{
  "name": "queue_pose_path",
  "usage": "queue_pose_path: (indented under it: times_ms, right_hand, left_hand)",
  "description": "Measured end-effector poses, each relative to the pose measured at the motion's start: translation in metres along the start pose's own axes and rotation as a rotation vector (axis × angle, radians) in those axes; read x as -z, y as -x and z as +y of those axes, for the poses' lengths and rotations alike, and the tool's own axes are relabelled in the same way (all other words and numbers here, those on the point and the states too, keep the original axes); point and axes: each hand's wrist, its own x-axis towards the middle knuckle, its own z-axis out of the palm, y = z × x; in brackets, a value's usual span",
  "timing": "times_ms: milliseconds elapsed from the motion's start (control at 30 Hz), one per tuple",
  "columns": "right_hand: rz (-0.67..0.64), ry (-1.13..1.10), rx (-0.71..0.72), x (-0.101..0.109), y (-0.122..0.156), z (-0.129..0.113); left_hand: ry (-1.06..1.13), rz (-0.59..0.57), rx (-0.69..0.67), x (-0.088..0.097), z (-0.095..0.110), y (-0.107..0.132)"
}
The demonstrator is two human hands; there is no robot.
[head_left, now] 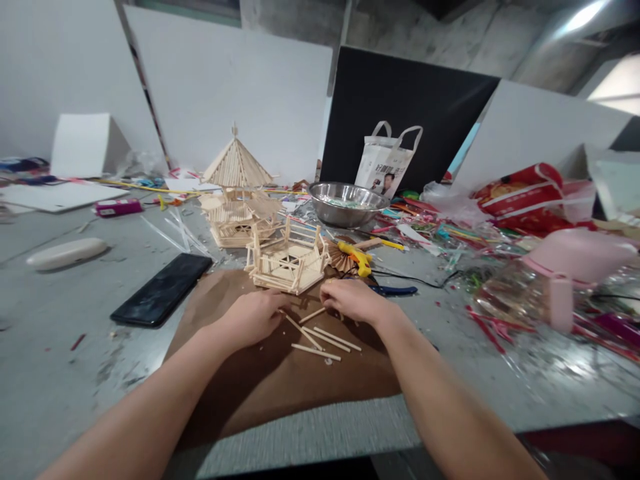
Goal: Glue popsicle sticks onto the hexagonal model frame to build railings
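Observation:
My left hand (254,318) is closed, its fingertips on the upper end of a thin wooden stick (303,331) that slants down to the right. Facing it, my right hand (354,300) has its fingers curled down around the end of another short wooden stick (313,315). Several loose sticks (317,352) lie just below on a brown paper sheet (280,393). Right behind both hands stands a six-sided base with railings, built of wooden sticks (290,263). Farther back is a tiered stick pavilion (237,167) with a pointed roof.
A black phone (161,290) and white oval case (67,254) lie left. Behind my right hand are a yellow glue gun (356,259), blue-handled tool (395,291) and metal bowl (347,207). A pink-lidded jug (560,287) stands right, amid scraps. A white bag (384,163) stands behind.

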Motion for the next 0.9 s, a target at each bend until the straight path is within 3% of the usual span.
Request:
queue_pose_path:
  times_ms: [200, 367, 733, 900]
  right_hand:
    - [-0.045, 0.011, 0.028, -0.001, -0.002, -0.005]
    - [0.024, 0.062, 0.077, -0.007, -0.005, -0.013]
    - [0.448, -0.016, 0.162, -0.012, -0.013, -0.042]
    - [0.687, -0.120, 0.194, -0.008, -0.012, -0.037]
  left_hand:
    - [-0.056, -0.051, -0.010, -0.002, -0.002, -0.001]
    - [-0.080, -0.079, 0.017, 0.000, -0.006, 0.000]
    - [0.051, 0.107, 0.030, 0.014, -0.001, 0.006]
    - [0.167, 0.274, -0.025, 0.023, -0.012, 0.009]
